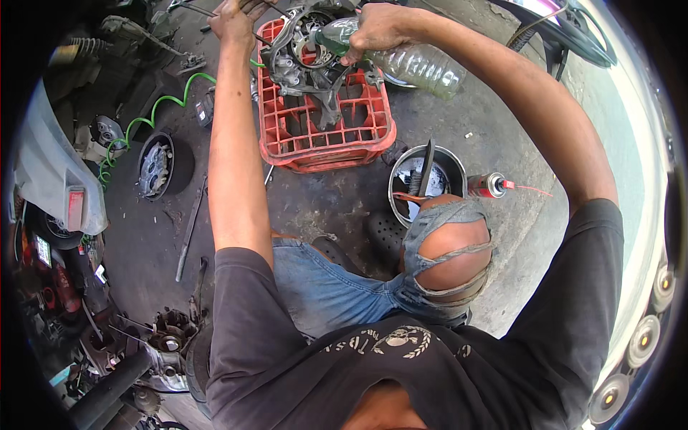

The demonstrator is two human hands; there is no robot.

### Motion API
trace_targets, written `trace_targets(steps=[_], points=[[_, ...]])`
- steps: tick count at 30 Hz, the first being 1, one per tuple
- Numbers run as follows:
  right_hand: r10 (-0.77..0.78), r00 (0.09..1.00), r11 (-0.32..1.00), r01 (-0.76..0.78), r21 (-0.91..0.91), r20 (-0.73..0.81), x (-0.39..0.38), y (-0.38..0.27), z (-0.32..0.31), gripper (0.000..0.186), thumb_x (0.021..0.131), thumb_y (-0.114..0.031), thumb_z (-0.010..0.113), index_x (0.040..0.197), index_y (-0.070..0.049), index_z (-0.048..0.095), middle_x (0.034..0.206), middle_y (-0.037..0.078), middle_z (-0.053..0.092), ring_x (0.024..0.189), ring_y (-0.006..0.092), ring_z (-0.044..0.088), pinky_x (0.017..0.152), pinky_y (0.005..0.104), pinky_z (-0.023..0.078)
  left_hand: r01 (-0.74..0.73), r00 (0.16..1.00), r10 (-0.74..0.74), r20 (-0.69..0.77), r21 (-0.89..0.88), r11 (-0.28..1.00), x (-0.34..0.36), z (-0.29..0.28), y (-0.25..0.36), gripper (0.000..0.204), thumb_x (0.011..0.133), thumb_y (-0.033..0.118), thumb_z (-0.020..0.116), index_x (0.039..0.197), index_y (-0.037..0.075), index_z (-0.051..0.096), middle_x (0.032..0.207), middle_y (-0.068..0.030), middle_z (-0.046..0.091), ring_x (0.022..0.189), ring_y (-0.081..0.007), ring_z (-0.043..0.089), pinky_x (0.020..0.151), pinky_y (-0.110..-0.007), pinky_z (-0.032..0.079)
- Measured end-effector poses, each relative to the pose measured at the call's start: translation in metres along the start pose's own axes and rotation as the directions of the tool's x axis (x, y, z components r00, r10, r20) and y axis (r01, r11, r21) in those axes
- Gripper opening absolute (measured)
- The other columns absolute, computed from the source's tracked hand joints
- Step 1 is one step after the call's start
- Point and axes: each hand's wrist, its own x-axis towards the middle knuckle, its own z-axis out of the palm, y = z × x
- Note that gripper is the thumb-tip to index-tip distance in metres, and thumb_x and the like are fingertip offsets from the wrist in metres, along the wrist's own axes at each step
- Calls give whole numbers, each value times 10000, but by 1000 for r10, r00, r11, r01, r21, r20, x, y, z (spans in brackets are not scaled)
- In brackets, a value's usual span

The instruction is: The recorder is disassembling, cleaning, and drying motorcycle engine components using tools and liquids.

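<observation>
My right hand [376,32] is wrapped round the neck end of a clear, ribbed plastic bottle [430,68]. The bottle lies tilted, its mouth at the round opening of a grey metal engine casing [304,64]. That casing rests on an upturned red plastic crate [326,136]. At the top edge, left of the casing, my left hand [236,25] is closed round a thin dark rod [192,7]; its fingers are partly cut off by the frame, and the rod's full shape cannot be made out.
A metal pot [459,172] holding a brush and dark liquid stands by my right knee, beside a red spray can [491,185]. Left are a black basin [188,165] with metal parts, a green coiled hose [154,115], a long bar [190,233] and an engine [168,344].
</observation>
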Motion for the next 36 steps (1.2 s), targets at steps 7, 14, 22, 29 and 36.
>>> trace_targets(steps=[7,14,22,29,36], points=[[246,967,968,-248,24,61,-30,-49,-20,467,618,-370,797,727,71,689,813,239,683,805,361,687,728,435,548,-34,999,37,-32,70,997,-13,9,15,164,857,124,568,920,-19,620,776,-105,645,684,-245,660,661,-369,566],[295,944,942,-313,-122,-146,-74,-35,-6,374,639,-279,754,843,31,710,926,235,693,907,370,685,799,423,557,-157,965,136,224,80,984,-33,56,26,262,823,25,503,1000,-110,642,836,-158,683,688,-254,689,673,-345,600],[323,899,946,-304,112,-296,-103,-49,2,398,644,-272,766,868,41,662,876,228,686,849,375,686,756,442,559,-202,972,156,177,276,940,-85,77,94,295,822,-13,435,1015,-116,635,852,-170,674,736,-246,684,718,-372,604],[212,903,972,-234,-14,-373,-95,-72,47,260,707,-111,705,907,1,582,811,167,691,729,306,709,657,403,561,-336,924,229,306,363,869,-103,65,82,296,841,-16,449,1057,-116,625,892,-155,675,816,-241,685,772,-385,596],[247,899,951,-296,-87,-361,-106,-48,45,265,730,-85,689,946,26,586,813,171,696,729,290,718,636,387,568,-577,729,306,612,311,755,-122,68,66,416,796,-125,361,1156,-187,560,979,-206,644,899,-246,664,831,-402,579]])
